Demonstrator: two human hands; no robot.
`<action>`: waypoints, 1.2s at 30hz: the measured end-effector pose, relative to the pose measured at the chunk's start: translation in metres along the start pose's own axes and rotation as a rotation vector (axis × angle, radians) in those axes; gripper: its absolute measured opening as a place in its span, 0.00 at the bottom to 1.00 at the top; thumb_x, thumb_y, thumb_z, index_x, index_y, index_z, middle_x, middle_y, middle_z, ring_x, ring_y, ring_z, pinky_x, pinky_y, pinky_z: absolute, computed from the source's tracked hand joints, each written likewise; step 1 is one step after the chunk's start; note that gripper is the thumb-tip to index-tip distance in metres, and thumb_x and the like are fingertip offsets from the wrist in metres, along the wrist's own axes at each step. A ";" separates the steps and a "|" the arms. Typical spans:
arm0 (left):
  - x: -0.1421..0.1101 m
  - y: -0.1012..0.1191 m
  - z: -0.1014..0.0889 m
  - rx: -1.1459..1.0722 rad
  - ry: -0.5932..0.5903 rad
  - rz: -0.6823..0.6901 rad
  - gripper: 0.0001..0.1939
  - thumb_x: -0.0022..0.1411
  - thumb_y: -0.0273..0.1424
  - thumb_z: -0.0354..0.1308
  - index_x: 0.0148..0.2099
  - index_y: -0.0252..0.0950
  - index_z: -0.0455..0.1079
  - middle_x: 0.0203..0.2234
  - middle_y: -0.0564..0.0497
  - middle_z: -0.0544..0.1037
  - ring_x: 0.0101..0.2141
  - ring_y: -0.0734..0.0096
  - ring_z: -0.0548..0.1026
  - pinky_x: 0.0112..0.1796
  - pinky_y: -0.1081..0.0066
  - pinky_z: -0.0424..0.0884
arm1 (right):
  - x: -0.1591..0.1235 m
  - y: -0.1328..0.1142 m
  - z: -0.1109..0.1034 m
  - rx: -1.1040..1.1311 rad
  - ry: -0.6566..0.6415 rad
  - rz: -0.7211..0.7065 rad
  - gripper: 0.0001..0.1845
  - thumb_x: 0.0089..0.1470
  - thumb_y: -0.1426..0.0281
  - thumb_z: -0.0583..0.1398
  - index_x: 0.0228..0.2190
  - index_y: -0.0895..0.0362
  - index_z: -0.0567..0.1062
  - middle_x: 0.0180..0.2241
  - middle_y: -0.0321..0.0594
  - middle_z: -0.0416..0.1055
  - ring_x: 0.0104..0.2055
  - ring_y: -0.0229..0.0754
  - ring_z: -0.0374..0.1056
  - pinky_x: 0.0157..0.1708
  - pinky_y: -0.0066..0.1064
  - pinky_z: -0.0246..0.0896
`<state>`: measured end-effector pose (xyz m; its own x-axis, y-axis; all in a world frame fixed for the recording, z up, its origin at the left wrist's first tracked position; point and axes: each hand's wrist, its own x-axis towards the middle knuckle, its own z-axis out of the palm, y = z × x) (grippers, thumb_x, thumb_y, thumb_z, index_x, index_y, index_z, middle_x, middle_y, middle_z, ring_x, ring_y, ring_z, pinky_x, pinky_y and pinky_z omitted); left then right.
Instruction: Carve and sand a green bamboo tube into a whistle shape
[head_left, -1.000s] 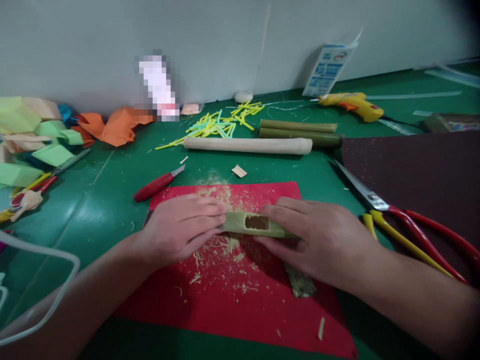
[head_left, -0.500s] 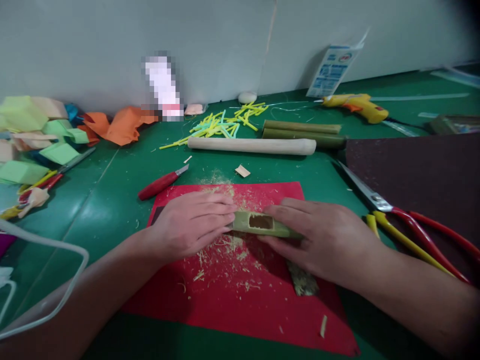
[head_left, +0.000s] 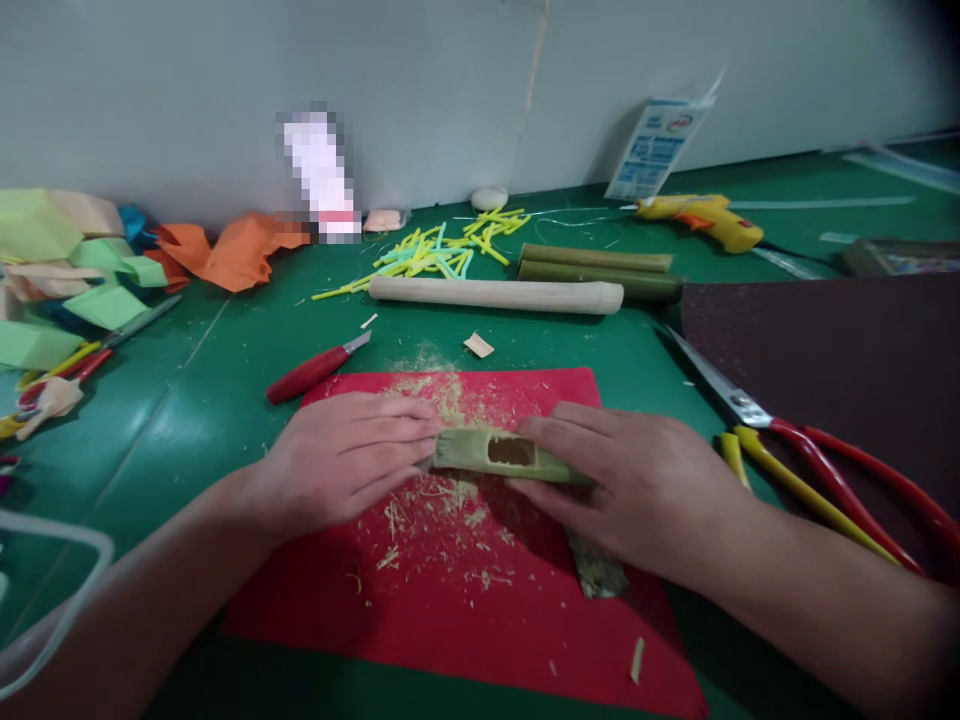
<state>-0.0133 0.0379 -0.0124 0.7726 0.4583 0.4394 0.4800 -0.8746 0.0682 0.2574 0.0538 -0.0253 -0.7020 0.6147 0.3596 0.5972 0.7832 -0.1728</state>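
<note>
My right hand (head_left: 637, 470) grips the right part of a green bamboo piece (head_left: 465, 455) with a rectangular opening cut in its upper side. The left end of the bamboo looks scuffed and pale. At that end lies my left hand (head_left: 352, 455), fingers pressed together and curved downward. Something thin and greyish shows under its fingertips; its thumb and palm are hidden. Beneath both hands is a red sheet (head_left: 465, 640) strewn with pale shavings and dust. A dusty dark strip (head_left: 598, 568) sits below my right hand. Beyond my left hand rests a red-handled knife (head_left: 315, 372).
Scissors (head_left: 750, 408) with red and yellow handles are at right. Behind lie a peeled pale stick (head_left: 495, 294), green bamboo lengths (head_left: 600, 275), cut yellow straws (head_left: 420, 255) and a yellow glue gun (head_left: 705, 218). Folded paper (head_left: 45, 230) is piled at left; a white cable (head_left: 97, 560) crosses my left forearm.
My left hand has slid left off the bamboo's left end, which now shows more of its scuffed surface. My right hand keeps its hold. The view has shifted slightly.
</note>
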 end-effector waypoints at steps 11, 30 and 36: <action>0.002 -0.005 -0.001 0.081 0.073 -0.048 0.10 0.67 0.28 0.53 0.47 0.32 0.72 0.42 0.45 0.81 0.46 0.66 0.78 0.48 0.65 0.75 | 0.002 0.000 -0.003 -0.032 0.047 -0.014 0.12 0.57 0.63 0.57 0.36 0.56 0.76 0.29 0.41 0.77 0.27 0.44 0.71 0.22 0.34 0.57; -0.009 -0.006 0.000 0.109 0.002 -0.053 0.09 0.68 0.30 0.53 0.47 0.34 0.72 0.41 0.48 0.82 0.45 0.67 0.79 0.48 0.67 0.75 | 0.007 0.012 -0.003 -0.038 -0.017 -0.028 0.06 0.53 0.67 0.60 0.34 0.56 0.74 0.31 0.41 0.76 0.34 0.48 0.71 0.32 0.37 0.60; -0.011 -0.007 0.003 0.069 0.009 -0.096 0.09 0.67 0.31 0.55 0.47 0.34 0.73 0.43 0.47 0.81 0.45 0.67 0.79 0.48 0.67 0.74 | 0.008 0.011 -0.002 -0.045 -0.049 0.017 0.07 0.49 0.69 0.62 0.33 0.55 0.73 0.31 0.40 0.75 0.31 0.46 0.70 0.28 0.34 0.59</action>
<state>-0.0243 0.0398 -0.0201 0.7178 0.5378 0.4422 0.5793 -0.8136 0.0492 0.2585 0.0671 -0.0223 -0.7094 0.6324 0.3111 0.6250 0.7685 -0.1370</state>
